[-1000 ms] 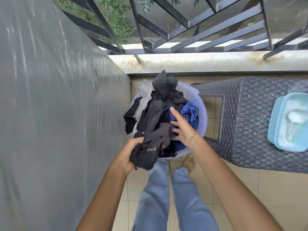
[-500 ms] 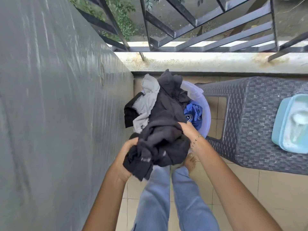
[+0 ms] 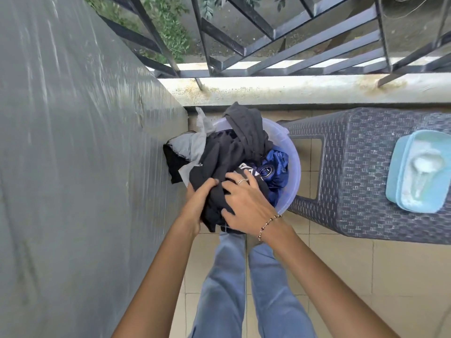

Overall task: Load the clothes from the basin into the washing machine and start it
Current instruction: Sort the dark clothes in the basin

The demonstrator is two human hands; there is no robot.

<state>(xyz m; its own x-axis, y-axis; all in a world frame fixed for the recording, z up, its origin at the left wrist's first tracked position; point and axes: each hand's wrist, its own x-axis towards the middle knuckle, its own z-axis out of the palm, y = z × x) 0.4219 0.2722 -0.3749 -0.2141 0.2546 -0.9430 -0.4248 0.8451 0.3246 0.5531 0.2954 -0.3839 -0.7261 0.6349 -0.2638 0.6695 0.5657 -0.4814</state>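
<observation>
tiled balcony floor (image 3: 341, 276) | basin (image 3: 295, 164) piled with clothes (image 3: 244, 132) | left grip (image 3: 198, 203) and right grip (image 3: 246, 206) both clutching black garment (image 3: 216, 200)

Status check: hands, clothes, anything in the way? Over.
Left hand and right hand both gripping dark clothes. Bundle at near edge of the full basin. Wicker stool close on the right; no washer in view.

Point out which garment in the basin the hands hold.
The black garment at the near rim, gripped by left hand and right hand; blue garment and grey garment are not held.
</observation>
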